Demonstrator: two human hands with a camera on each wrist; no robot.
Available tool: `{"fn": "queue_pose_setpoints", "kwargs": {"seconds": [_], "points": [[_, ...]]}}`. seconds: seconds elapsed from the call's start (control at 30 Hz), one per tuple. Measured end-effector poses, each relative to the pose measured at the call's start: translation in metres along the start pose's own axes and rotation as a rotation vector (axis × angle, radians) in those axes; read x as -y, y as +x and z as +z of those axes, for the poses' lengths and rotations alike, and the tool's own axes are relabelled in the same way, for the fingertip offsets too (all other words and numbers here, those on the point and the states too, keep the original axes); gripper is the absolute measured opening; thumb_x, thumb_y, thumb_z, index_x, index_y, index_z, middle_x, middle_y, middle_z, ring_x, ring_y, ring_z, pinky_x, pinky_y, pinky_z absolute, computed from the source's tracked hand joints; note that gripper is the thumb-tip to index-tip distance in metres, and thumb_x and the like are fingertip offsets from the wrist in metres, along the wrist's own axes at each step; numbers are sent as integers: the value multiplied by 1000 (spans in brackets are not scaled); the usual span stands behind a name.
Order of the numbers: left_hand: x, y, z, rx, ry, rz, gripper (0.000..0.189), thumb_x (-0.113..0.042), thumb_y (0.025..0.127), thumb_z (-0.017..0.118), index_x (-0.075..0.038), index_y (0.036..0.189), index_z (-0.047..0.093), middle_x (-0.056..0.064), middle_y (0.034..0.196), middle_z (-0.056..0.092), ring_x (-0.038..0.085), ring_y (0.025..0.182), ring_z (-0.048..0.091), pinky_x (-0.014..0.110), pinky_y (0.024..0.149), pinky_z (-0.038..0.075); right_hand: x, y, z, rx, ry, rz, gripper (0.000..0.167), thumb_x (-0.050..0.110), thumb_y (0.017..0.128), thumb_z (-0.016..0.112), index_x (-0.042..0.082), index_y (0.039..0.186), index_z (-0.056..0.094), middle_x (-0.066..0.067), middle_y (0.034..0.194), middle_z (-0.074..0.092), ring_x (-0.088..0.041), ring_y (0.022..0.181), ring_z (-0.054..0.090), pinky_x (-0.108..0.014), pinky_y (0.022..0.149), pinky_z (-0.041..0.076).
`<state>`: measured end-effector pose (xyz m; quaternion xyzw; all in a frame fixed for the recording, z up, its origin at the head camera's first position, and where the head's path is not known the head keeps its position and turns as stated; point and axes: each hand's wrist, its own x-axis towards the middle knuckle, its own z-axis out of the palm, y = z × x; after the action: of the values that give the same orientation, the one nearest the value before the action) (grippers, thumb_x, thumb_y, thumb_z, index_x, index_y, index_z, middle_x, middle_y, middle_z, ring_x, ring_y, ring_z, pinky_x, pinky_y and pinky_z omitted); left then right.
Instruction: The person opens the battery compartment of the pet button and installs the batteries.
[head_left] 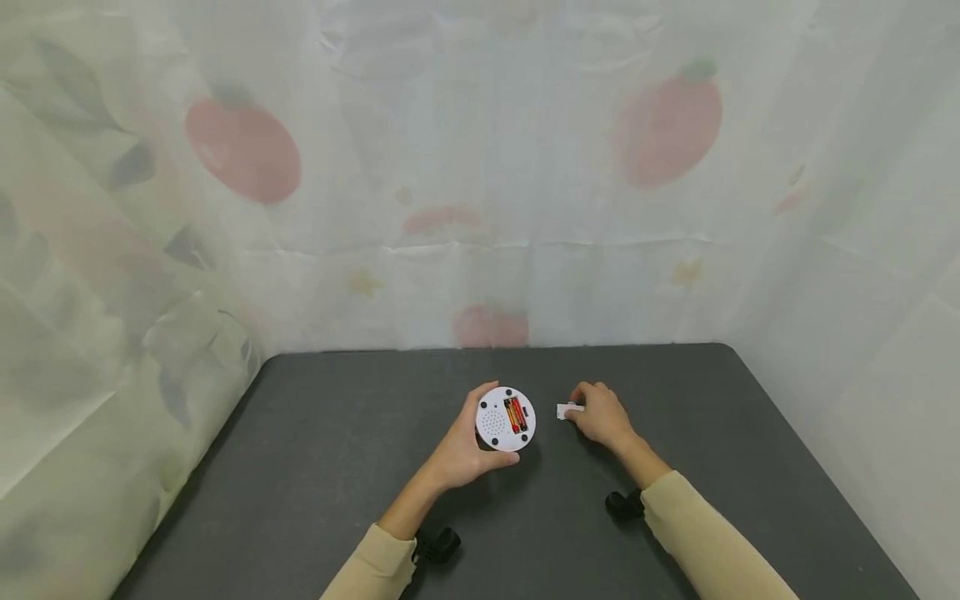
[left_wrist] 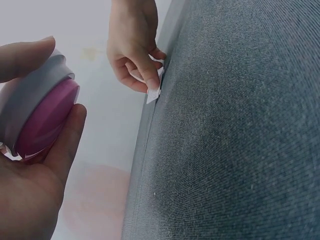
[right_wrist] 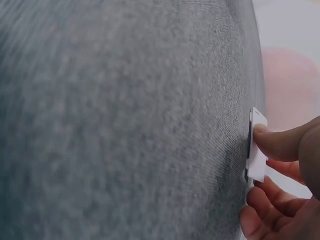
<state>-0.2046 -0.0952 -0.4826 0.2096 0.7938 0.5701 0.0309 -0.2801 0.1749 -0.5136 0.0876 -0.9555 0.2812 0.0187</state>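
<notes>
My left hand grips a round white device by its edge, thumb below and fingers above. Its underside faces me, with small dark feet, a patch of speaker holes and an uncovered battery compartment. Red and black batteries lie in that compartment. From the side, in the left wrist view, the device's pink part shows under a pale grey-white rim. To the right, apart from the device, my right hand pinches a small white battery cover between thumb and fingers, close to the tabletop.
Both hands are above a dark grey table. A pale curtain printed with fruit hangs behind the far edge, with more sheeting at left and right. Black wrist cameras sit by the sleeves.
</notes>
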Motion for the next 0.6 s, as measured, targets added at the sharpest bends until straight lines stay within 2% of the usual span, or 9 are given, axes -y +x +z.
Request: {"fn": "queue_pose_setpoints", "kwargs": {"seconds": [0.17,0.37,0.6], "points": [[-1,0,1,-5,11,-6,107,-15,75,92,-33,156,25,5,133,51,19,109,56,33,92,46,-2,-1,-3,14,46,-57,23,14,87,80,3,101,66,-8,85,55,-22,76,51,-39,69,44],[-1,0,1,-6,10,-6,108,-13,74,93,-32,156,25,6,134,51,20,110,56,33,91,47,-2,-6,-8,66,117,-108,20,8,89,77,0,105,68,-3,75,53,-17,65,48,-33,61,41],[0,0,1,-10,13,-9,109,-15,73,93,-35,156,25,5,133,52,19,110,56,35,94,45,-2,-10,-10,79,193,-87,14,11,90,76,4,100,68,-1,71,53,-15,58,47,-32,57,40]]}}
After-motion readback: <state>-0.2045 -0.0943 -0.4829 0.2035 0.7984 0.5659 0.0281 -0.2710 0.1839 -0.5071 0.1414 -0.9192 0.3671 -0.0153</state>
